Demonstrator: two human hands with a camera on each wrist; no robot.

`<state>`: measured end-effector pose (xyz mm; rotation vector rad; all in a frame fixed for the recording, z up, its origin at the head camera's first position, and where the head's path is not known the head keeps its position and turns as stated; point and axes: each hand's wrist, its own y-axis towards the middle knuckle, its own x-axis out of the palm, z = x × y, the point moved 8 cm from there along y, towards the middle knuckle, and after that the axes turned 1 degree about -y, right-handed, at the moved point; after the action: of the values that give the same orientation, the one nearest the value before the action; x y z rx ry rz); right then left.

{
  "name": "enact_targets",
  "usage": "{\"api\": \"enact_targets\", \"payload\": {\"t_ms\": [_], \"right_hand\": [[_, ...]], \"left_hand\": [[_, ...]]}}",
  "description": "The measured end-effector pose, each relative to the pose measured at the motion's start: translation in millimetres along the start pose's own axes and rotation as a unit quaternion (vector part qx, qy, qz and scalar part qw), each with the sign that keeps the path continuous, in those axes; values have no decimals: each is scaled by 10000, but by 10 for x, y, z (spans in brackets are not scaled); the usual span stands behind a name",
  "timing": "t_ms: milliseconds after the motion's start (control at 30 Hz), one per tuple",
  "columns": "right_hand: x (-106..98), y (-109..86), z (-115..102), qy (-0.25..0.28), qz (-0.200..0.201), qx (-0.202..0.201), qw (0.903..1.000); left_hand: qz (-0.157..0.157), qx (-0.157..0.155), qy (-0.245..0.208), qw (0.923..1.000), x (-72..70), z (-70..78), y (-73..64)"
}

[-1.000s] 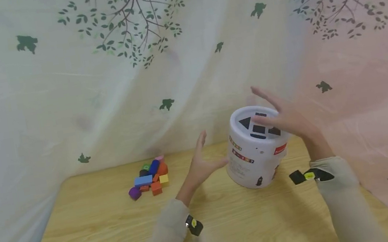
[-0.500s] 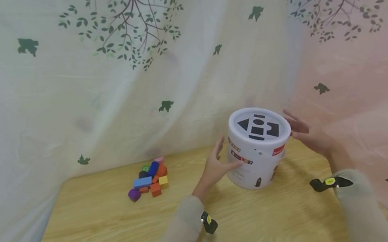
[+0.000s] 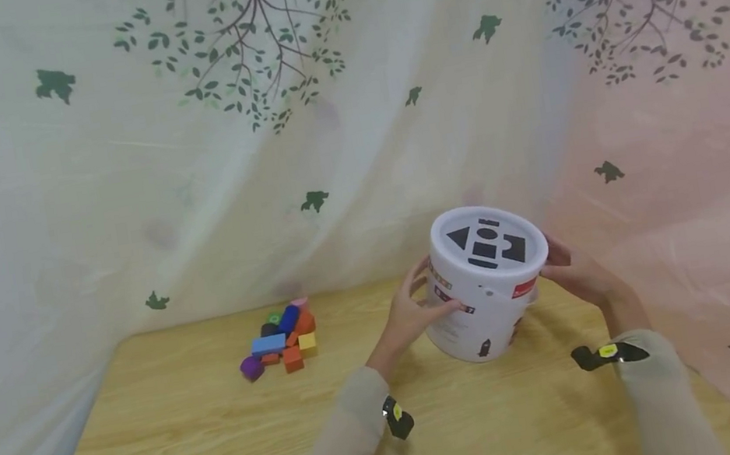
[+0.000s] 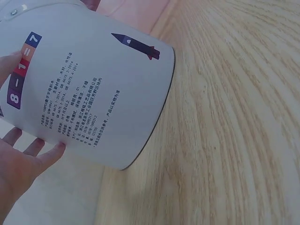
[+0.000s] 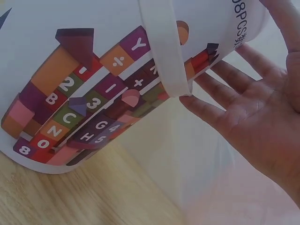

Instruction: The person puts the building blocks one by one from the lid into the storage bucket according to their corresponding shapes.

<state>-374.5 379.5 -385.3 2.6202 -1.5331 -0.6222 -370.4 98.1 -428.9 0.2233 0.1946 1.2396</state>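
Observation:
A white cylindrical toy-block bucket (image 3: 475,325) stands on the table, right of centre. Its white lid (image 3: 513,225) has dark shape patterns, among them a triangle and squares. My left hand (image 3: 407,319) holds the bucket's left side, thumb across the printed front and fingers round the side. On the opposite side my right hand (image 3: 581,278) grips near the lid's rim, its fingers partly hidden behind the bucket. In the right wrist view several spread fingertips touch the wall beside a white strap handle (image 5: 164,47). The left wrist view shows the bucket's bottom edge at the tabletop.
Left of the bucket lies a small pile of coloured blocks, including a blue block (image 3: 269,344), a purple block (image 3: 252,368) and a yellow block (image 3: 308,344). A pale curtain (image 3: 230,224) with leaf prints hangs behind the wooden table (image 3: 177,436).
My right hand has come down from above the lid to the bucket's right side. The left hand has moved right onto its left side. The block pile has not moved.

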Motion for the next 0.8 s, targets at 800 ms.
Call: {"api": "enact_targets", "payload": {"t_ms": [800], "right_hand": [[731,805,-73,336,-28,-135,9993]], "left_hand": [[383,-196,114,9990,-984,55,-187]]}}
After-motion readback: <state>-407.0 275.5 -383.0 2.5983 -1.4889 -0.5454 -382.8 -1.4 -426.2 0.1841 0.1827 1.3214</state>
